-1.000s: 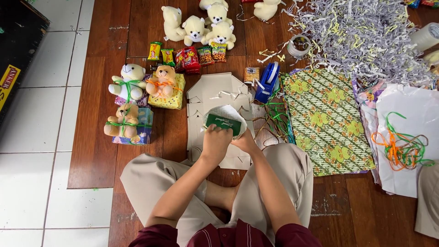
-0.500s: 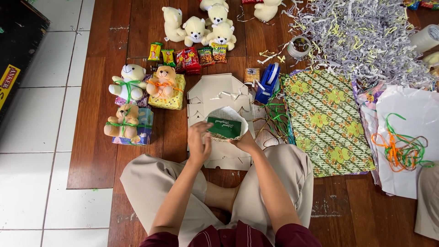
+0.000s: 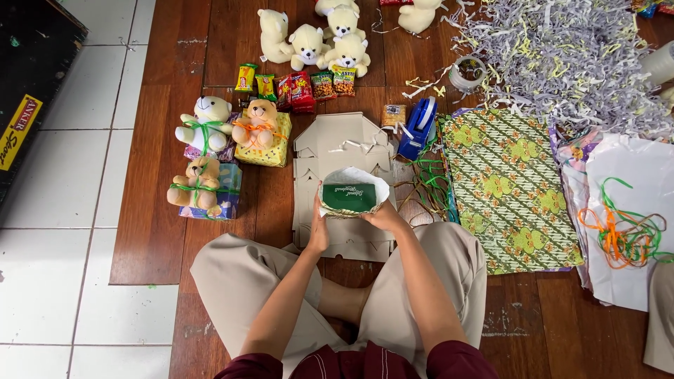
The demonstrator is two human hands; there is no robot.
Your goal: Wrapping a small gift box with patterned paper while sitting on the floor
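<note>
Together, the left hand (image 3: 319, 231) and right hand (image 3: 385, 216) are cupping a small dark-green box wrapped in white paper (image 3: 351, 193), fingers closed against its sides, above the flat beige cardboard cutout (image 3: 337, 144). Ribbon-tied teddy bears on boxes (image 3: 228, 151) are sitting nearby.

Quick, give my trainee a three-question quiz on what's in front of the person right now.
1. True or false: both hands hold the green box in its white wrap.
2. Which lies right of the cardboard: A) blue tape dispenser, B) black case, C) floor tiles?
3. How many wrapped boxes with a bear tied on top lie left of the cardboard?

Key: 1 true: left hand, right hand. 2 A. 3 three.
</note>
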